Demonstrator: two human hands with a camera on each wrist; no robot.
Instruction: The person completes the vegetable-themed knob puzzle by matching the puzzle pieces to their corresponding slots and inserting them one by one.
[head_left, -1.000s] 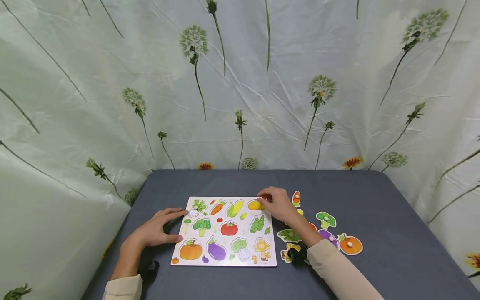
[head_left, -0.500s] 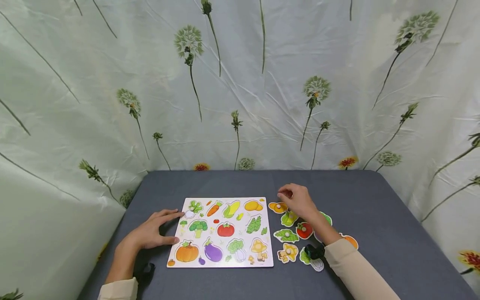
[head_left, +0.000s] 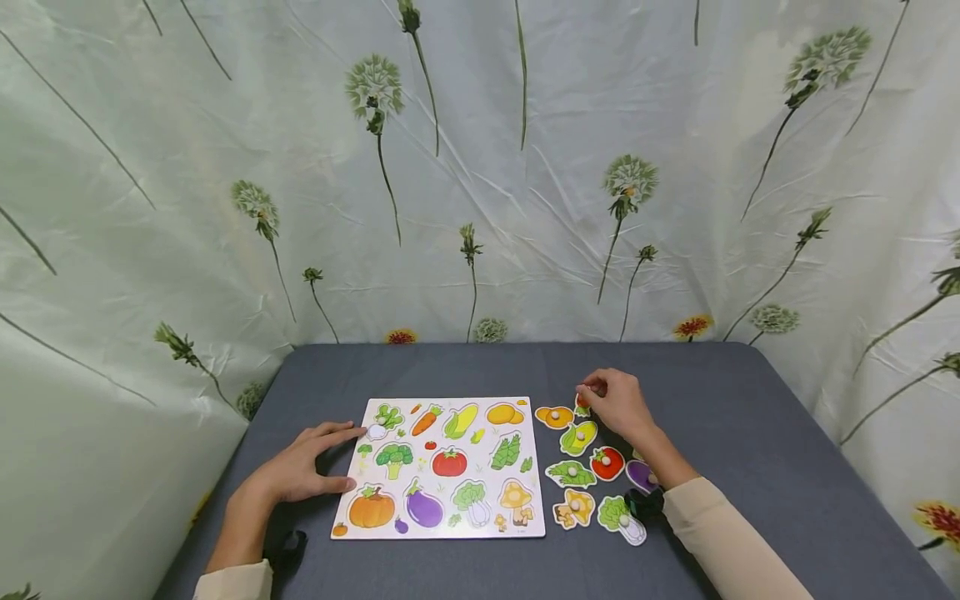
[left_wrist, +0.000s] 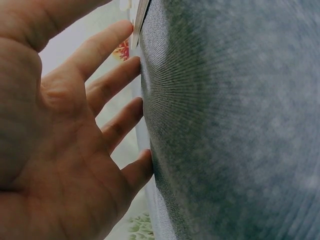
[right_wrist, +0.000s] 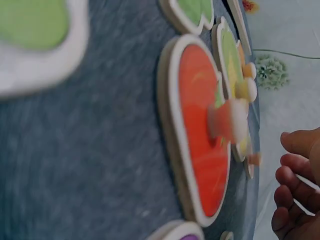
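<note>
A white puzzle board (head_left: 480, 467) with printed vegetables lies on the table. My left hand (head_left: 302, 467) rests at its left edge, thumb and fingers spread; the left wrist view shows this hand's fingers (left_wrist: 107, 45) straight, with the board's edge at one fingertip. My right hand (head_left: 617, 402) is over the carrot piece (head_left: 582, 406) beyond the other loose pieces, partly covering it. In the right wrist view its loosely curled fingers (right_wrist: 295, 182) hold nothing and stand apart from the knobs. A tomato piece (head_left: 607, 463) with a knob lies nearer.
Right of the board lie more knobbed pieces: potato (head_left: 554, 417), corn (head_left: 578, 437), leafy green (head_left: 571, 474), mushroom (head_left: 574, 509), cabbage (head_left: 622, 520) and eggplant (head_left: 641, 475). A flowered curtain (head_left: 480, 167) hangs behind the grey table (head_left: 420, 367).
My right hand has moved right from the board's top right corner, past the potato piece, to the carrot piece. The left hand stays at the board's edge. The head view has shifted slightly.
</note>
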